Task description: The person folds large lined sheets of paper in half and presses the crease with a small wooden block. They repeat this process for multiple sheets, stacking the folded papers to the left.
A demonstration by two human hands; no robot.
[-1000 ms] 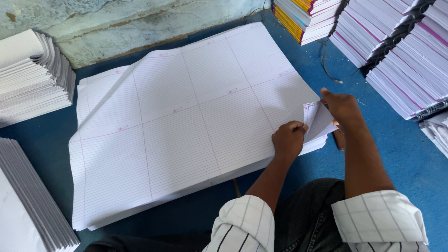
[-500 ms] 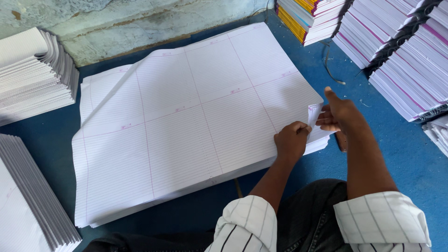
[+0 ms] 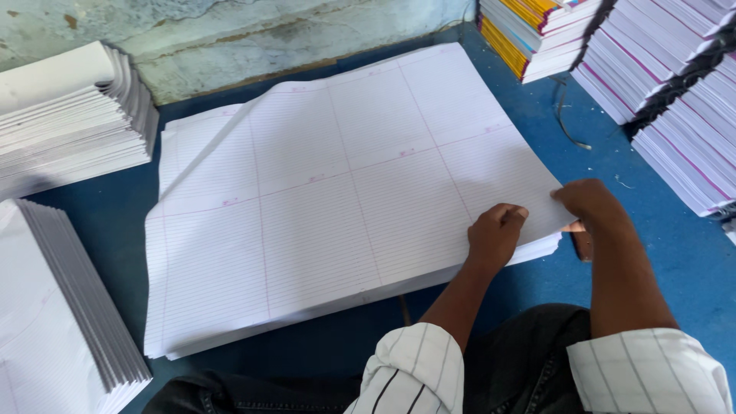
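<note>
Nearest the camera are your white, thin-striped rolled sleeves (image 3: 418, 368) and dark trousers (image 3: 529, 360). Your left hand (image 3: 496, 234) rests knuckles-up on the near right corner of the stack of large ruled sheets (image 3: 337, 192), fingers curled and pressed together, the tips bearing down on the top sheet. Your right hand (image 3: 590, 205) sits just beside it at the sheets' right edge, fingers bunched and closed around that corner; the thumb is hidden under the hand, so you cannot tell exactly how many sheets it pinches. The stack lies flat on the blue floor (image 3: 652, 261), spreading from your hands toward the wall (image 3: 230, 38), and its top sheet is lifted in a diagonal fold at the far left corner.

At your near left lies a slanted pile of folded white paper (image 3: 54, 307), with a second pile of folded paper (image 3: 69, 115) farther back. On the right stand stacks of bound notebooks (image 3: 675, 100), and at the far right a stack with yellow and orange covers (image 3: 529, 31).
</note>
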